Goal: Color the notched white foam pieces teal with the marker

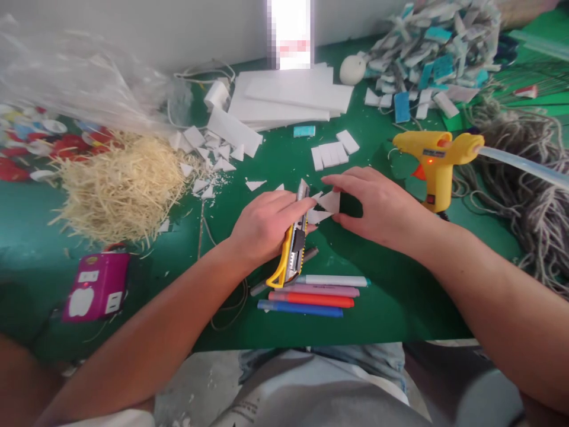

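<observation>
- One purple socket box (95, 287) sits at my far left, below one straw heap (124, 190).
- My left hand (267, 222) is clamped on one yellow cutter (291, 249), its fingers also at the white pieces in front of me.
- Below it, four markers (311, 301) lie side by side, with bare green table (400, 314) between them and the front edge, and wider room to their right.
- One white triangle (329, 202) lies between my hands, more white behind it.
- My right hand (377, 207) has thumb and forefinger apart around the triangle's right edge; I cannot tell how firmly they touch.
- One yellow glue gun (438, 166) stands just beyond that hand, near grey cords (528, 196).
</observation>
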Demonstrator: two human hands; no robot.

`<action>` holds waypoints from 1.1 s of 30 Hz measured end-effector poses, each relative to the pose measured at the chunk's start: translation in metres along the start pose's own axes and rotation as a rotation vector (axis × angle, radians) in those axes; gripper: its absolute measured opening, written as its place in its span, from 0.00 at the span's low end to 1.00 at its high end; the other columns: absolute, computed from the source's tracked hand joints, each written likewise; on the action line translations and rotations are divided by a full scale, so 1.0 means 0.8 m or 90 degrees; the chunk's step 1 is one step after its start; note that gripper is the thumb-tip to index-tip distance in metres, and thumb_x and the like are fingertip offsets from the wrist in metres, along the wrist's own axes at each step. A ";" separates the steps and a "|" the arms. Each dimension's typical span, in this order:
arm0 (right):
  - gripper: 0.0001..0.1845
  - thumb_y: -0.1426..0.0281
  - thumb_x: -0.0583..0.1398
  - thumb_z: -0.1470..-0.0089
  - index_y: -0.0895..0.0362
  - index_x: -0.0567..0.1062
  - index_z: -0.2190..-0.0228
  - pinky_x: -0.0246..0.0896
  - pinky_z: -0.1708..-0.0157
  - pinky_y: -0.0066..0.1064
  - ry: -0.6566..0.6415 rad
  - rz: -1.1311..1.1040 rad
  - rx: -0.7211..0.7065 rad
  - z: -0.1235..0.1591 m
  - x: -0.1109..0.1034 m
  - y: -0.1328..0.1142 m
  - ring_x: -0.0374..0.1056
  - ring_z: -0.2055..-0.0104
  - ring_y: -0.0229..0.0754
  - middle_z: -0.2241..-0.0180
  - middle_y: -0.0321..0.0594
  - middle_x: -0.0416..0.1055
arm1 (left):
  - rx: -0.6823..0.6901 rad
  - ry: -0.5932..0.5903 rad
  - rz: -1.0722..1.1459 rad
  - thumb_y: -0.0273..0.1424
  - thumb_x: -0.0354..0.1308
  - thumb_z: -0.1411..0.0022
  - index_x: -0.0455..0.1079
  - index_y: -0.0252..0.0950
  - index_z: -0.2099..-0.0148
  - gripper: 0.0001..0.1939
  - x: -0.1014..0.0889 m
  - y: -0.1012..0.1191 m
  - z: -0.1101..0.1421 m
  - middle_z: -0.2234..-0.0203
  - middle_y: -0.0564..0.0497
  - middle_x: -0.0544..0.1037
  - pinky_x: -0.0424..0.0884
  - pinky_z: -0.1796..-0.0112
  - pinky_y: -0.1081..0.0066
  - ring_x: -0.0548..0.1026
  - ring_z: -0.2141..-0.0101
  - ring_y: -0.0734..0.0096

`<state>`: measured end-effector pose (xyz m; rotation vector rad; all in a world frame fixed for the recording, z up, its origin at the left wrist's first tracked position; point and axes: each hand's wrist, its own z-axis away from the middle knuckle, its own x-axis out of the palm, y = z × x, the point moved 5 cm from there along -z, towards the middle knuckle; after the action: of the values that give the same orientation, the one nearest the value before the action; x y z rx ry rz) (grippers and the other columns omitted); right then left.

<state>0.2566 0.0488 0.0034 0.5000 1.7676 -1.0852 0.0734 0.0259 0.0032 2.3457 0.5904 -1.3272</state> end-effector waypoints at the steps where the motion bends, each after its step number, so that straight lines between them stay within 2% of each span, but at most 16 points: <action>1: 0.32 0.75 0.65 0.46 0.66 0.77 0.40 0.73 0.45 0.55 -0.001 -0.008 0.000 0.000 0.000 0.001 0.75 0.49 0.59 0.51 0.56 0.80 | 0.003 -0.002 0.003 0.39 0.57 0.24 0.76 0.28 0.48 0.18 0.000 0.000 0.000 0.69 0.47 0.79 0.74 0.63 0.67 0.78 0.67 0.64; 7: 0.32 0.77 0.63 0.47 0.62 0.78 0.40 0.73 0.46 0.53 -0.005 -0.062 0.012 0.000 0.000 0.005 0.75 0.50 0.57 0.52 0.53 0.80 | -0.005 -0.010 -0.010 0.33 0.55 0.24 0.76 0.28 0.48 0.14 -0.003 -0.005 0.002 0.69 0.46 0.79 0.74 0.63 0.65 0.77 0.67 0.63; 11: 0.32 0.78 0.62 0.49 0.61 0.78 0.41 0.75 0.50 0.48 0.000 -0.103 0.015 -0.001 0.002 0.005 0.76 0.54 0.52 0.53 0.51 0.80 | -0.004 -0.022 0.014 0.31 0.54 0.24 0.76 0.29 0.48 0.13 -0.002 -0.008 0.000 0.68 0.45 0.81 0.73 0.63 0.66 0.77 0.66 0.63; 17: 0.32 0.78 0.62 0.50 0.58 0.79 0.41 0.76 0.55 0.41 0.012 -0.147 0.009 -0.001 0.003 0.005 0.75 0.61 0.45 0.54 0.47 0.80 | -0.026 -0.047 0.031 0.33 0.53 0.23 0.76 0.31 0.46 0.14 0.002 -0.010 -0.002 0.68 0.46 0.80 0.73 0.62 0.65 0.75 0.66 0.63; 25: 0.30 0.76 0.63 0.51 0.56 0.81 0.45 0.76 0.58 0.40 0.023 -0.156 0.015 -0.002 0.002 0.009 0.74 0.64 0.44 0.53 0.46 0.80 | -0.049 -0.031 0.075 0.34 0.55 0.23 0.76 0.28 0.46 0.16 0.003 -0.010 -0.002 0.66 0.45 0.81 0.74 0.59 0.65 0.75 0.63 0.63; 28: 0.31 0.76 0.63 0.51 0.58 0.81 0.44 0.76 0.56 0.41 0.013 -0.163 0.024 -0.002 0.003 0.009 0.75 0.63 0.45 0.54 0.47 0.81 | -0.071 -0.034 0.106 0.33 0.56 0.24 0.75 0.31 0.44 0.14 0.005 -0.012 -0.001 0.62 0.46 0.83 0.74 0.57 0.66 0.76 0.60 0.64; 33: 0.31 0.78 0.62 0.52 0.55 0.81 0.45 0.76 0.55 0.40 0.003 -0.180 0.028 -0.003 0.003 0.006 0.75 0.62 0.44 0.55 0.43 0.82 | -0.066 -0.043 0.106 0.31 0.57 0.25 0.76 0.30 0.47 0.12 0.005 -0.012 -0.004 0.67 0.46 0.80 0.74 0.61 0.66 0.75 0.64 0.64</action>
<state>0.2578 0.0529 -0.0006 0.2839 1.8595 -1.3208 0.0721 0.0362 0.0001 2.2047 0.4227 -1.2635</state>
